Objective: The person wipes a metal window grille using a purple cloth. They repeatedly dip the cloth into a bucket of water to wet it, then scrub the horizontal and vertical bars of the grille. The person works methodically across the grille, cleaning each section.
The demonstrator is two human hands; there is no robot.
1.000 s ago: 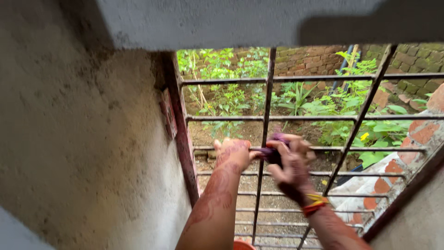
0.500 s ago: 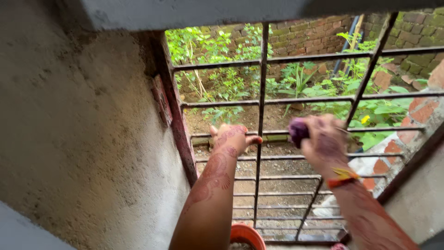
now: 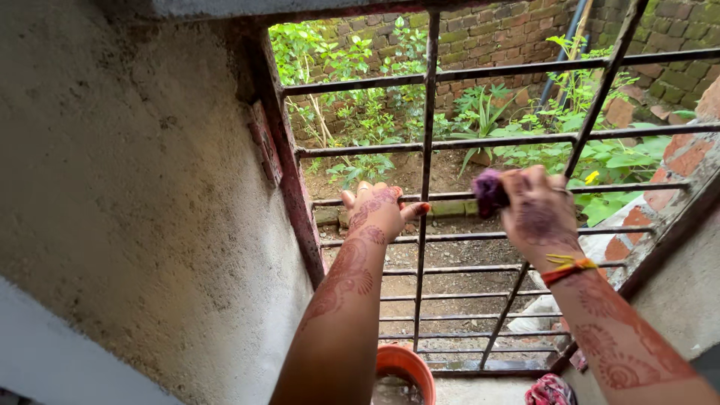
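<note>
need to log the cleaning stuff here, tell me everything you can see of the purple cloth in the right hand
The purple cloth is a small, dark purple wad of soft fabric, bunched into a rounded lump. Only the part sticking out past the fingers of the right hand shows; the rest is hidden in the fist. It sits at a horizontal bar of the metal window grille, seemingly pressed against it, right of the central upright bar. Whether it is wet cannot be told.

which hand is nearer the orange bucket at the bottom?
Left. The left hand grips a grille bar almost directly above the orange bucket; the right hand, holding a purple cloth, is at similar height but further right.
</note>
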